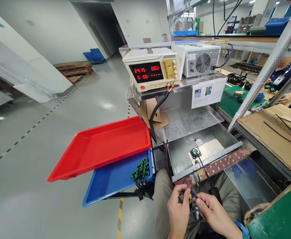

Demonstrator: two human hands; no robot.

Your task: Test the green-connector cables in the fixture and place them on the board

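My left hand (179, 207) is low in the view, its thumb and forefinger pinching one end of a thin black cable (193, 193). My right hand (215, 210) grips the same cable a little further right, fingers closed. A short span shows between the two hands; a bit of red and yellow is visible near the left fingertips. Just ahead lies a reddish-brown terminal strip (225, 161) with rows of metal studs. Beyond it, a round part with a green circuit board (195, 152) sits on a metal plate (211, 149). A black lead (205, 170) runs from it toward me.
A power supply (150, 71) with red digits and a grey fan unit (202, 61) stand on the metal shelf. At left are a red tray (103, 142) and a blue tray (105, 182) with several green-ended cables (141, 171). A co-worker (288, 73) sits right, behind a metal post (257, 73).
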